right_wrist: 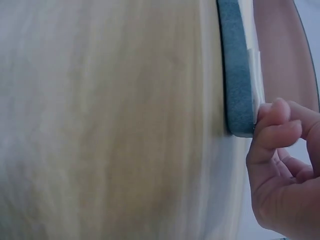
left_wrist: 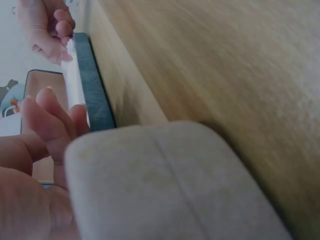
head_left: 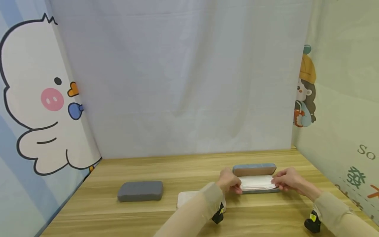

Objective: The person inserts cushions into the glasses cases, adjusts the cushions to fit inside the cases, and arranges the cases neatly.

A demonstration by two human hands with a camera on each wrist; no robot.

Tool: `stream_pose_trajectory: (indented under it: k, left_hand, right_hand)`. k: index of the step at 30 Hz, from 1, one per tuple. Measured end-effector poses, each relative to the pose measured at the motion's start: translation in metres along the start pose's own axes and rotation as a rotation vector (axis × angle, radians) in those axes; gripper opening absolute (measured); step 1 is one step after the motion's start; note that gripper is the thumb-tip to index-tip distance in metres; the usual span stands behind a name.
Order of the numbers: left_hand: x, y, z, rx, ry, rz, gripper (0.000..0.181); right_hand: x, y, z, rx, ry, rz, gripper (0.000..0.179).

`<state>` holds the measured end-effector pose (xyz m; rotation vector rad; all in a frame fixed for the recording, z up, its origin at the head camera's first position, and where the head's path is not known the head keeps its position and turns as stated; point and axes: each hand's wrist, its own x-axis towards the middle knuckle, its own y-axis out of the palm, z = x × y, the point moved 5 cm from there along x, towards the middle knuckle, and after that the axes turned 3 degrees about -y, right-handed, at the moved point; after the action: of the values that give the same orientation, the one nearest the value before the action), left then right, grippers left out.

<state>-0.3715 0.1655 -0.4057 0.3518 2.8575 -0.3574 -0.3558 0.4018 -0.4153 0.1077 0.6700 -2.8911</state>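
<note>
An open blue glasses case (head_left: 254,170) with a pinkish-brown lining sits on the right part of the table, its lid standing up at the back. A folded white cloth (head_left: 256,182) lies in its lower half, with layered edges showing. At the case's left end, my left hand (head_left: 228,181) pinches the cloth's left end, the contact partly hidden by the fingers. My right hand (head_left: 289,180) pinches the opposite end between thumb and fingers. In the right wrist view, the right hand's fingertips (right_wrist: 280,111) meet the cloth by the case's corner.
A closed grey case (head_left: 140,191) lies on the left of the wooden table (head_left: 97,197). Under my left forearm is a whitish case (head_left: 185,198), close to the wrist in the left wrist view. A pale curtain (head_left: 177,82) hangs behind the table, with printed cloths at both sides.
</note>
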Motion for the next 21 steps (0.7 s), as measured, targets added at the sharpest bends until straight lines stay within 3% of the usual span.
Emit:
stream_pose_trajectory:
  k: [4, 10, 15, 17, 21]
  left_hand:
    - [0.0007, 0.0003, -0.0007, 0.078, 0.033, -0.001, 0.016]
    - [0.0, 0.0018, -0.0044, 0.287, 0.113, -0.014, 0.022]
    - [0.0015, 0.0016, -0.0065, 0.451, 0.118, -0.014, 0.028]
    - [0.0029, -0.0006, -0.0058, 0.458, 0.101, 0.002, 0.026]
    - [0.0045, -0.0069, -0.0039, 0.342, 0.033, 0.084, 0.011]
  right_hand:
    - [0.0013, -0.0002, -0.0011, -0.051, -0.002, -0.034, 0.026]
    - [0.0002, 0.0002, 0.0021, -0.154, -0.031, -0.074, 0.023]
    - [0.0004, 0.0031, 0.0058, -0.228, -0.062, -0.112, 0.015]
    - [0.0009, 0.0044, 0.0074, -0.25, -0.086, -0.119, 0.011]
    - [-0.0023, 0.0009, 0.0079, -0.245, -0.103, -0.099, 0.015]
